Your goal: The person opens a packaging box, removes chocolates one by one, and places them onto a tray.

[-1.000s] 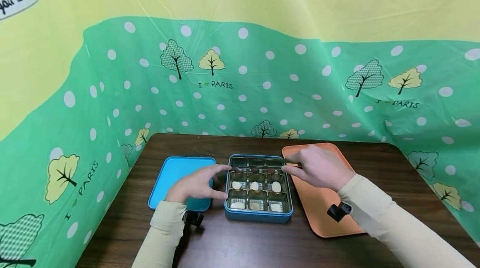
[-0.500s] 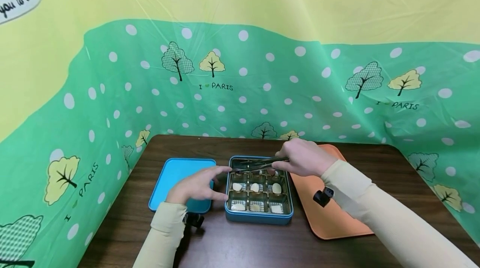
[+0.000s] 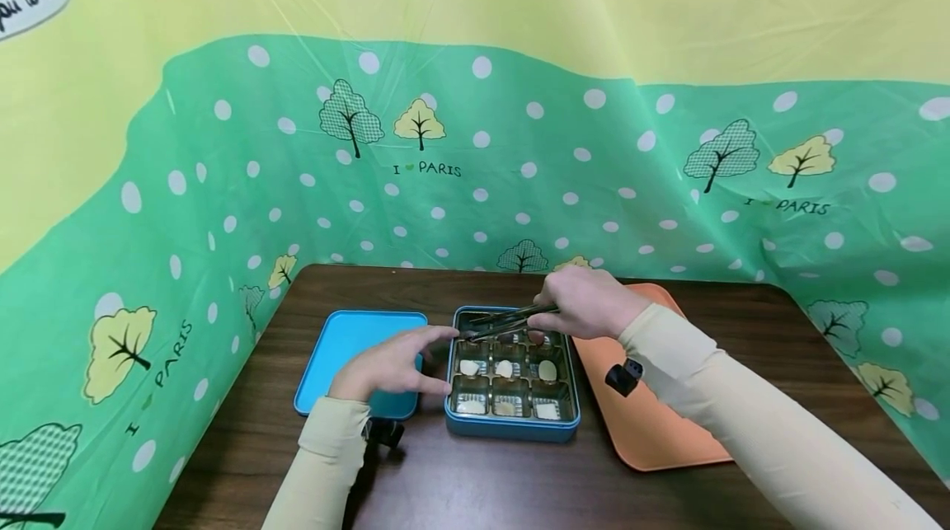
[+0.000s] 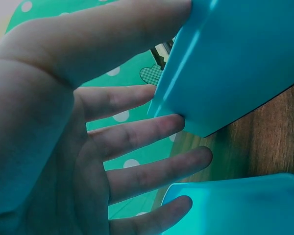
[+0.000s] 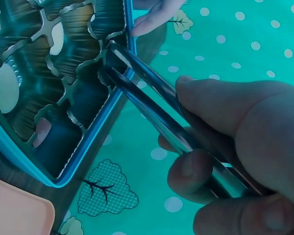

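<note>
My right hand (image 3: 586, 303) holds metal tweezers (image 3: 508, 322) between thumb and fingers, over the back row of a blue tin (image 3: 512, 433). In the right wrist view the serrated tweezer tips stand slightly apart, inside the back left compartment. No piece shows between them. A gold divided tray fills the tin. Small white pieces (image 3: 547, 370) sit in its middle and front rows, and a pinkish piece (image 5: 41, 132) lies in the back right compartment. My left hand (image 3: 389, 365) has its fingers spread, with thumb and fingertips right at the tin's left side (image 4: 235, 63).
A flat blue lid (image 3: 364, 340) lies left of the tin, partly under my left hand. To the right is an orange tray (image 3: 646, 423), overlapped by my right forearm. The dark wooden table (image 3: 475, 489) ends at a green dotted curtain (image 3: 482, 225).
My right hand has moved left and a little farther back over the tin, and the tweezers now slant down into its back left part. The left hand has stayed in place.
</note>
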Demonstrator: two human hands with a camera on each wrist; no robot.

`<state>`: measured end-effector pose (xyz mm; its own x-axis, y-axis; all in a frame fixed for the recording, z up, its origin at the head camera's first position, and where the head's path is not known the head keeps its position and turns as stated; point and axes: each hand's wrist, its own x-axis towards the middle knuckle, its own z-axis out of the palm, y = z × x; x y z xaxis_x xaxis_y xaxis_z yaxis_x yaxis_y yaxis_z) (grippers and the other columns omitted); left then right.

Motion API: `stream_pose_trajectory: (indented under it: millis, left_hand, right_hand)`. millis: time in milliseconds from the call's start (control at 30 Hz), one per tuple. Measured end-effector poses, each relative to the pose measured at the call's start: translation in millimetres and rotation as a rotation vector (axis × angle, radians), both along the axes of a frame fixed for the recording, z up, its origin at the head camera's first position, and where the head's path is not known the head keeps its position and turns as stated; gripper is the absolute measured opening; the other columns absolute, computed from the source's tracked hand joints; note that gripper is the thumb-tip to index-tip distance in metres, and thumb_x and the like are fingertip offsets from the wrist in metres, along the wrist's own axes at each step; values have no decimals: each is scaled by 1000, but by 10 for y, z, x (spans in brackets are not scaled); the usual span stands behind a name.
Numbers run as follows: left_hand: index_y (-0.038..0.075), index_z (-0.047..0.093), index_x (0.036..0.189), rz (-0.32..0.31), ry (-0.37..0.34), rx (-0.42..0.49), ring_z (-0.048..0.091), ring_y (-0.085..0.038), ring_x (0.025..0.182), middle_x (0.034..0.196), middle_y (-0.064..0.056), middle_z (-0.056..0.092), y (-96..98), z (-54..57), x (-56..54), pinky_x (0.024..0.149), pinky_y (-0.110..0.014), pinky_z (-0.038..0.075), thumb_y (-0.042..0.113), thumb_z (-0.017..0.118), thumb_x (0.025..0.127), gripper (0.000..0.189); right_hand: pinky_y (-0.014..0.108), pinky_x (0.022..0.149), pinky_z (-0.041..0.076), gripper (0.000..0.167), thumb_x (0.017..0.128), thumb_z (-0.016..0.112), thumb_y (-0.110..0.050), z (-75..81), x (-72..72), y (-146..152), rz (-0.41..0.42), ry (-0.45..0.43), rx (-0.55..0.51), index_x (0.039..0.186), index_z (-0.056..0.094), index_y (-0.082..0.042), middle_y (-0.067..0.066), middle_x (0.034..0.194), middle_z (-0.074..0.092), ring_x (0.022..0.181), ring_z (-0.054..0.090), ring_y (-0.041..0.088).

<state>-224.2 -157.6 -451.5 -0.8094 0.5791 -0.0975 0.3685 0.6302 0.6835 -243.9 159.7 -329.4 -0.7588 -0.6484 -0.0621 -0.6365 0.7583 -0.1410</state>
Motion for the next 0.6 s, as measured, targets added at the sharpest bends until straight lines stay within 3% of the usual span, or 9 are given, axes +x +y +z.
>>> stream_pose_trajectory:
  millis: [400, 600]
  left_hand:
    - [16, 48, 157, 15, -8, 4, 63, -31, 119, 158, -8, 51, 5, 0, 10, 102, -55, 52, 36, 87, 87, 83]
    - [14, 47, 158, 3, -6, 9, 63, -32, 119, 158, -9, 50, 6, 3, 0, 103, -56, 52, 36, 87, 88, 83]
  right_hand:
    - [31, 53, 56, 36, 98, 75, -40, 23, 23, -29, -38, 13, 42, 114, 82, -8, 10, 113, 79, 70, 72, 12]
    - [30, 47, 38, 37, 98, 75, -43, 85, 28, -73, -53, 27, 68, 117, 82, -12, 6, 108, 80, 52, 59, 9]
